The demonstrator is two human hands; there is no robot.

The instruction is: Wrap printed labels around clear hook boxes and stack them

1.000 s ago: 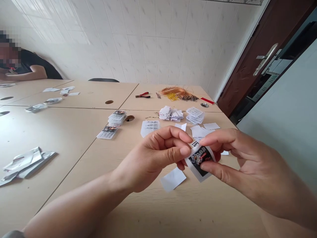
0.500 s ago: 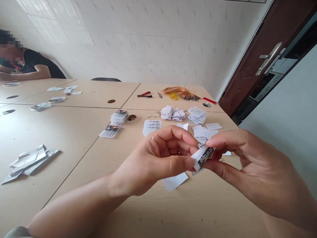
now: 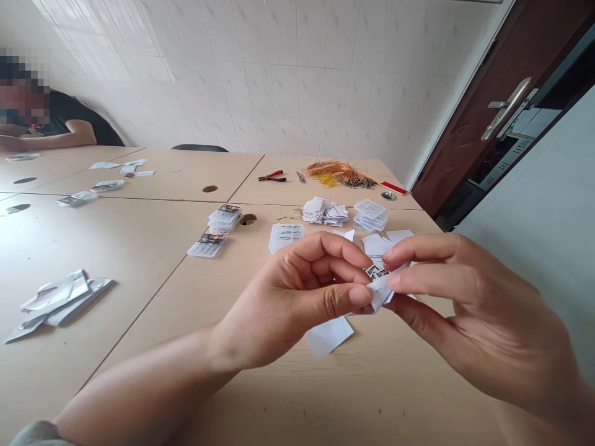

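Observation:
Between my two hands is a small folded paper card [image 3: 381, 292], white outside with black-and-white print showing at its upper edge. My left hand [image 3: 297, 297] pinches its left end between thumb and fingers. My right hand [image 3: 465, 310] grips the right end, fingers on top and thumb below. The fingers hide part of the card. Below and behind it a white paper slip [image 3: 330, 336] lies on the table, and more white slips [image 3: 375, 244] lie just beyond my hands.
Stacked clear plastic cases [image 3: 370, 215] and printed cards [image 3: 314, 210] stand ahead, with more cases [image 3: 225, 218] left of them. Pliers [image 3: 272, 176] and copper-coloured wires [image 3: 339, 173] lie farther back. Silvery packets [image 3: 60, 300] are at left. A person [image 3: 69, 121] sits at the far left.
The card has turned in my hands: its dark printed strip no longer faces me, and a white face shows instead. My right-hand fingers have shifted over its top.

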